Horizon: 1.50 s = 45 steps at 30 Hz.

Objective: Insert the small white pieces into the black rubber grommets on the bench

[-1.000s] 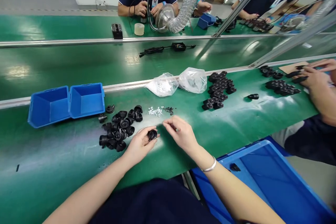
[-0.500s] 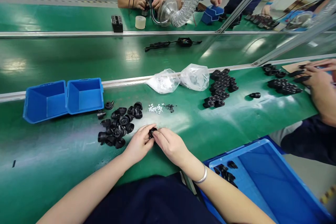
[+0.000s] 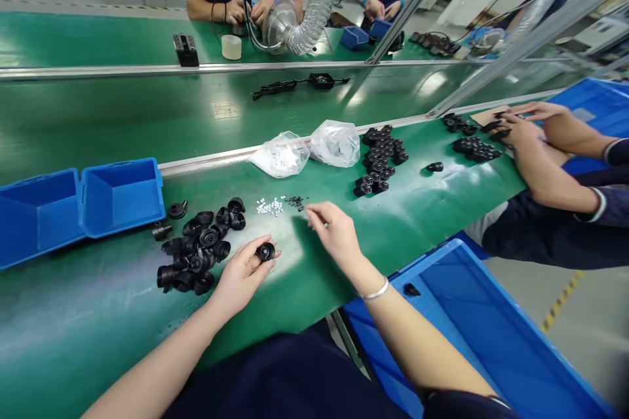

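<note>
Down on the green bench [image 3: 98,334], the left hand [image 3: 240,278] pinches one black round part [image 3: 266,251] between thumb and fingertips, just right of a loose heap of like black parts [image 3: 196,249], roughly fifteen, too tangled for an exact count. One more black part [image 3: 177,210] lies apart at the heap's upper left, beside two joined blue bins [image 3: 78,206].

Across from it, the right hand [image 3: 334,236] hovers with thumb and forefinger drawn close together at the tip; whether anything tiny sits between them cannot be told. Just beyond that tip lie two small scatters: white bits [image 3: 269,207] and dark bits [image 3: 295,201], both too fine to count.

Further back sit two clear plastic bags [image 3: 307,150], side by side and touching. Right of them is another pile of black parts [image 3: 379,160], with a single one [image 3: 435,167] lying off alone.

At the far right, a co-worker's two hands [image 3: 515,124] rest near two smaller clusters of black parts [image 3: 472,144]. Below the bench edge stands a large blue crate [image 3: 491,340] with one black piece [image 3: 411,289] in it.
</note>
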Available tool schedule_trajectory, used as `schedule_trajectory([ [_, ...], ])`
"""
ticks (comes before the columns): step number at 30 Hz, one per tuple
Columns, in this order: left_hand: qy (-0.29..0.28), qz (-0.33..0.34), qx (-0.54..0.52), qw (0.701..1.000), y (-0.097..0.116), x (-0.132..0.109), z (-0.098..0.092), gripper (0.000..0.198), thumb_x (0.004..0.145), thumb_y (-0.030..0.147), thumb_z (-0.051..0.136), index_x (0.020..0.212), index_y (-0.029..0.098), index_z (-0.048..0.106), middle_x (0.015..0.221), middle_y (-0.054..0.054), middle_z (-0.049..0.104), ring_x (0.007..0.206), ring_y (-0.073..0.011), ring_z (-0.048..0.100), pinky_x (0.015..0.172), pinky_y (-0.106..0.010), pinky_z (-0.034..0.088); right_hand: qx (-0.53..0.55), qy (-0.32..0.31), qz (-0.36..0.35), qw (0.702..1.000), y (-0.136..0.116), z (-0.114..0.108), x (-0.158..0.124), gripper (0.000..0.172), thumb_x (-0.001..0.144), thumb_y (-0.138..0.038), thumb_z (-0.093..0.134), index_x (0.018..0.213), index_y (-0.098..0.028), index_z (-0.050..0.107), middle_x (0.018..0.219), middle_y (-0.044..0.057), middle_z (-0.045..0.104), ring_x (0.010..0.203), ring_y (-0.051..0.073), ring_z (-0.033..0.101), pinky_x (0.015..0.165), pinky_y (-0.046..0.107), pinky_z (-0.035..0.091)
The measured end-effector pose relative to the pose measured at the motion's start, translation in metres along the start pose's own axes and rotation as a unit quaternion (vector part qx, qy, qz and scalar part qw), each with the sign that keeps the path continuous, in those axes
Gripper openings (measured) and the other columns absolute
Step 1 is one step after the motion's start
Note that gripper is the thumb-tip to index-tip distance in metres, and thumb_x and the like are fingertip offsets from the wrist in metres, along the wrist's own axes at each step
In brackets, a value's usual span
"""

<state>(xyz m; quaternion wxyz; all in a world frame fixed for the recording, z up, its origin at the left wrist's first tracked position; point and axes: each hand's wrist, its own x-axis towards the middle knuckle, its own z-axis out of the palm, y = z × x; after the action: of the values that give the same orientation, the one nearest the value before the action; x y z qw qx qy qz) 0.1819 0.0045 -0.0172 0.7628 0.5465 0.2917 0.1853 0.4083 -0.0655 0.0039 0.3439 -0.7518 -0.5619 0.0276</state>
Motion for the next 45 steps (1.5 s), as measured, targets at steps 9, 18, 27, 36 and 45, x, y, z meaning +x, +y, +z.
schedule_trajectory([
  [9,-0.021,-0.027,0.010,0.999,0.004,-0.001,-0.001,0.048,0.085,0.031,0.064,0.129,0.020,0.052,0.134,-0.014,0.055,0.116,-0.0305,0.065,0.102,-0.046,0.052,-0.059,-0.046,0.013,0.997,0.051,0.008,0.035,0.018,0.096,-0.026,0.050,0.089,-0.018,0.065,0.089,0.009,0.063,0.082,0.023,0.061,0.075,0.034,0.051],
  [18,-0.026,-0.026,0.008,0.999,0.001,0.002,-0.002,0.047,0.084,0.028,0.064,0.129,0.020,0.053,0.130,-0.013,0.058,0.110,-0.0270,0.068,0.099,-0.043,0.053,0.022,-0.058,0.009,0.998,0.012,-0.003,0.018,0.012,0.092,-0.025,0.061,0.083,-0.018,0.065,0.075,0.003,0.061,0.068,0.017,0.058,0.064,0.028,0.048],
  [27,0.005,0.014,0.196,0.981,0.007,0.002,-0.005,0.045,0.084,0.027,0.063,0.128,0.017,0.058,0.064,0.005,0.050,0.061,-0.0135,0.052,0.072,-0.031,0.052,0.215,-0.129,-0.072,0.965,-0.055,0.025,-0.028,0.007,0.096,-0.018,0.057,0.096,-0.018,0.065,0.090,0.005,0.058,0.079,0.015,0.060,0.070,0.026,0.052],
  [36,0.001,-0.007,0.185,0.983,0.013,0.002,-0.005,0.046,0.083,0.024,0.060,0.128,0.015,0.058,0.053,0.011,0.025,0.053,-0.0108,0.029,0.060,-0.026,0.038,0.130,-0.124,-0.137,0.974,-0.053,0.023,-0.036,0.018,0.099,-0.016,0.050,0.112,-0.019,0.063,0.098,0.008,0.060,0.086,0.016,0.062,0.075,0.029,0.057],
  [45,0.001,-0.020,0.154,0.988,0.012,0.003,-0.006,0.048,0.083,0.022,0.057,0.130,0.014,0.056,0.054,0.010,0.025,0.053,-0.0100,0.026,0.053,-0.023,0.028,0.077,-0.151,-0.177,0.970,-0.053,0.024,-0.053,0.048,0.097,-0.007,0.046,0.144,-0.018,0.043,0.108,0.012,0.055,0.104,0.021,0.059,0.085,0.034,0.057],
])
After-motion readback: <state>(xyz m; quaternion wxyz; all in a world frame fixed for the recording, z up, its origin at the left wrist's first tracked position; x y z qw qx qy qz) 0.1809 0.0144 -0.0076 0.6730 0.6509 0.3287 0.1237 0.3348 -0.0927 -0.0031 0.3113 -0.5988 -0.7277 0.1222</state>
